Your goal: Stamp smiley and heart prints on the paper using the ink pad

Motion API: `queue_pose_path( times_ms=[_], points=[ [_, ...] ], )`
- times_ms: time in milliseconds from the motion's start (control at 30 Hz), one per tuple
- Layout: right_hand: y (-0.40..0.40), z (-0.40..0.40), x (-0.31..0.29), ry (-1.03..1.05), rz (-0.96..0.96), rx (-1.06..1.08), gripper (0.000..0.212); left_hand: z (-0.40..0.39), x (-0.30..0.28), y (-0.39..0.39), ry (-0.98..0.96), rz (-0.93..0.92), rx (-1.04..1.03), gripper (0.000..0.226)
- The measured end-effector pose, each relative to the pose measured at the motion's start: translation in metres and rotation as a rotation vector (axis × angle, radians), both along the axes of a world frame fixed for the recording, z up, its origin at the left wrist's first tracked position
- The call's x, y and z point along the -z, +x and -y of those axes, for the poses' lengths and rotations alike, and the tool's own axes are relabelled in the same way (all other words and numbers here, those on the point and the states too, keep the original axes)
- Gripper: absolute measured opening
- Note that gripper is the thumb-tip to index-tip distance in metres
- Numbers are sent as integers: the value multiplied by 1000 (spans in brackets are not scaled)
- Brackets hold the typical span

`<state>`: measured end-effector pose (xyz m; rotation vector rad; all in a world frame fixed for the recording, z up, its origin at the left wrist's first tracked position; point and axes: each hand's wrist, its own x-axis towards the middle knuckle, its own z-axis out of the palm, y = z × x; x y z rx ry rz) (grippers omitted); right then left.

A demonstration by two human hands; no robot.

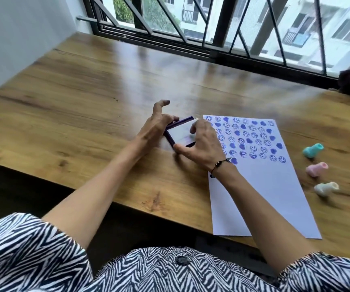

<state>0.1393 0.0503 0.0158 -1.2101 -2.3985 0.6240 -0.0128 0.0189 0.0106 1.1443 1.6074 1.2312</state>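
Wooden table (85,98), three stamps (316,170) beside paper (275,186) (hands (201,144) cover ink pad (180,133))

A long wooden table (85,85) with a warm brown grain runs up to a wide window (233,22) — dark frame, black diagonal grille bars (241,34). Daylight pours through and gleams on the tabletop. Outside stand pale apartment blocks (317,28) and green trees (125,9). A plain white wall (22,34) closes the left side.

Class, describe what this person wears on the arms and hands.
Both forearms are bare. Short black-and-white zigzag sleeves cover the upper arms. The right wrist carries a thin dark cord bracelet. The left hand and right hand have no gloves.
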Motion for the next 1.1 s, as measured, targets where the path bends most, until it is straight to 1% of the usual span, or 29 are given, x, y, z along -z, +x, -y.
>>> queue_pose_path(
  times_ms=[100, 267, 600, 700, 900, 1000, 1033, 1100],
  points=[
    [-1, 2, -1, 13, -33, 24, 47, 0, 0, 1, -5, 9, -15, 62],
    [-1, 3, 0, 2, 22, -7, 50, 0, -2, 3, -1, 7, -23, 59],
    [-9, 1, 0, -38, 65, -10, 55, 1, -3, 4, -29, -15, -47, 54],
    [-14, -2, 0, -48, 59, -19, 56, 1, -3, 3, -36, -5, -54, 55],
    [-11, -8, 6, -72, 23, -27, 56, 1, -2, 2, -58, -48, -68, 48],
    [-9, -6, 1, -73, 33, -40, 62, 0, -6, 4, -60, -79, -50, 47],
    [-8, -9, 0, -61, 17, -59, 66, -2, -8, 3, -43, -87, -29, 46],
    [-4, -12, -9, -72, -14, -21, 74, -6, -14, 2, -22, -113, -15, 49]
  ],
)
